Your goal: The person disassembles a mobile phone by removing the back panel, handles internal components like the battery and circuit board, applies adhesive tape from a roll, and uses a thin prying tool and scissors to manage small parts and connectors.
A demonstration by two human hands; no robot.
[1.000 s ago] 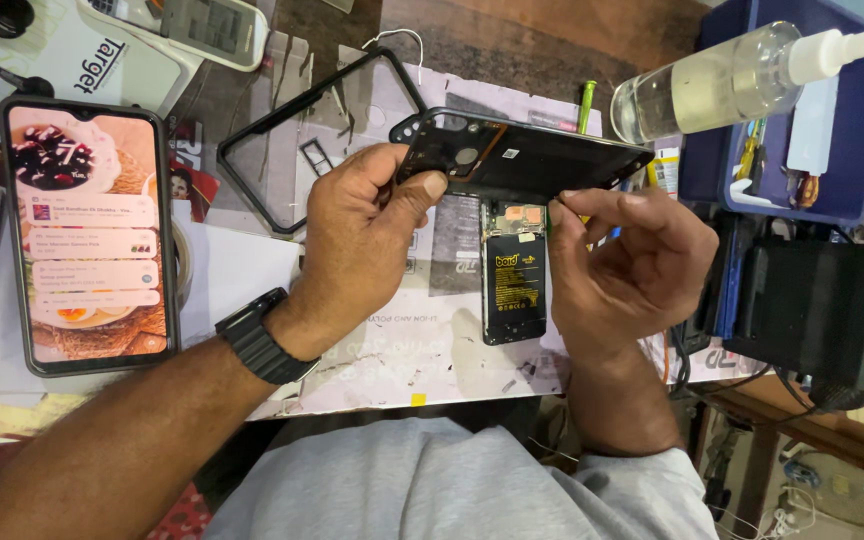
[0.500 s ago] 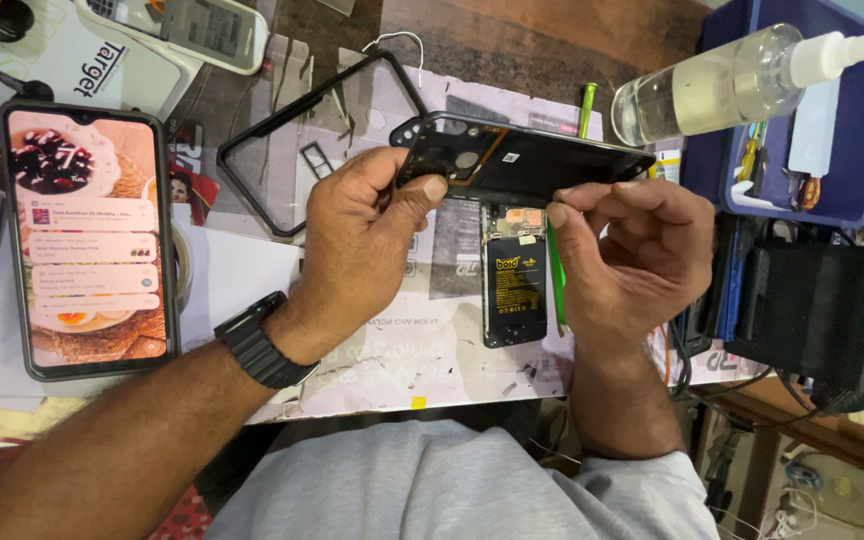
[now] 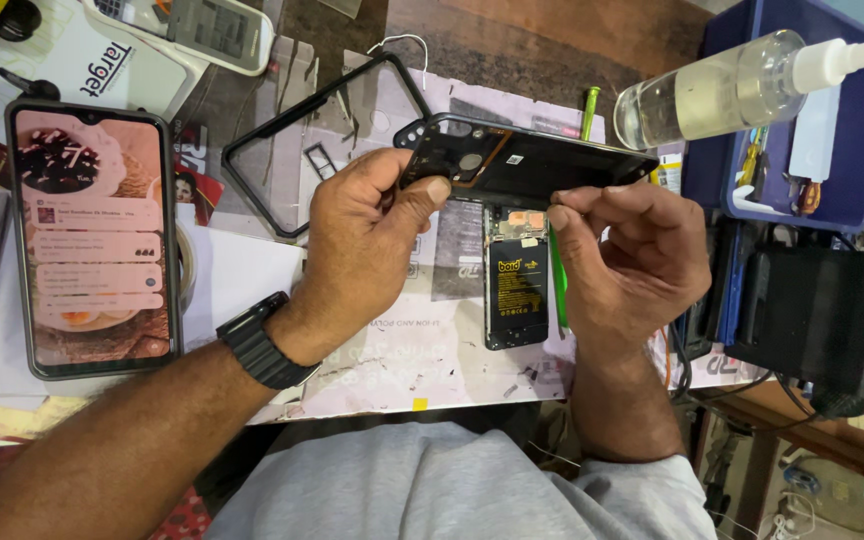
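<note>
Both my hands at the phone shell above the battery.
My left hand pinches the shell at its camera end; my right hand, closed, grips a green tool just under the shell, over the battery.

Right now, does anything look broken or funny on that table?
Yes. The black phone lies opened up, with its insides showing. Its back cover is off, gripped by the left hand; the right hand holds a green tool. A clear spray bottle lies tipped on its side on the blue tray.
</note>
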